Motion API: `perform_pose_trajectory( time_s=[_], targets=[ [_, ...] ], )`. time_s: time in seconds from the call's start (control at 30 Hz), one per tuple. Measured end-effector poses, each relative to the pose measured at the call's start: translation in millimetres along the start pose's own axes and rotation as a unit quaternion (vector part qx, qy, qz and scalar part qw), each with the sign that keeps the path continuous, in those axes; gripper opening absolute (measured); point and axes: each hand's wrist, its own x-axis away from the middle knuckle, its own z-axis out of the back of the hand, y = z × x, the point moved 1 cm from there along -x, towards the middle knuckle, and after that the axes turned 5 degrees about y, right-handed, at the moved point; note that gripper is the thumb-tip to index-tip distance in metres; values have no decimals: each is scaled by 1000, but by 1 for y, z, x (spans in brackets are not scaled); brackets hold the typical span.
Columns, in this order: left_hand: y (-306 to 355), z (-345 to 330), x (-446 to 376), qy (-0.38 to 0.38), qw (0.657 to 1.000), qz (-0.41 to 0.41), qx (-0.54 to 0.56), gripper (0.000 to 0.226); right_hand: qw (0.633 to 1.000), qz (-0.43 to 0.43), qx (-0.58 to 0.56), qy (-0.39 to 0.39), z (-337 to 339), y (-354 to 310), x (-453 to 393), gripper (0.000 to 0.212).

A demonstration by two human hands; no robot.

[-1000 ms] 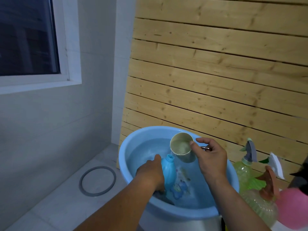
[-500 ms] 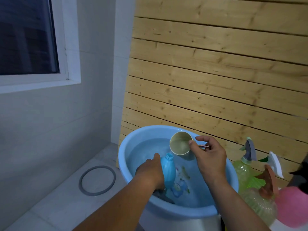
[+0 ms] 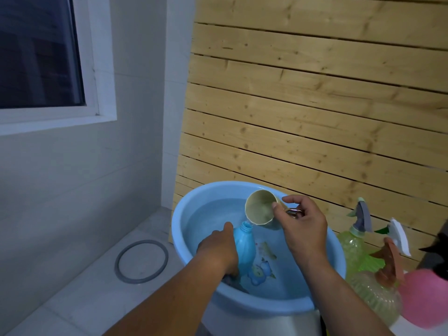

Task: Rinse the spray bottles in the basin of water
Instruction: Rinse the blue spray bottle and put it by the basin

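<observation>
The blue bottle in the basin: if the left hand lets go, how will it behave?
The blue bottle looks like light plastic, capless and standing in water, so it would probably tip and float. It is wet, so likely slippery. The left hand steadies it below the tilted cup.

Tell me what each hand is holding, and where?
Left hand grips the blue bottle round its body; right hand holds the beige cup by its side.

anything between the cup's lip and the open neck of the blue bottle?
Nothing solid shows in the head view. The tilted cup, held by the right hand, has its lip just above the blue bottle neck, which the left hand steadies.
</observation>
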Motion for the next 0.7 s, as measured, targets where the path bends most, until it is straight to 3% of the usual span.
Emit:
perform_pose_trajectory(
  time_s=[0.7],
  targets=[
    [0,-1,-1,6,1000,-3,-1,83,992,111,52,-11,-3,-2,5,27]
  ],
)
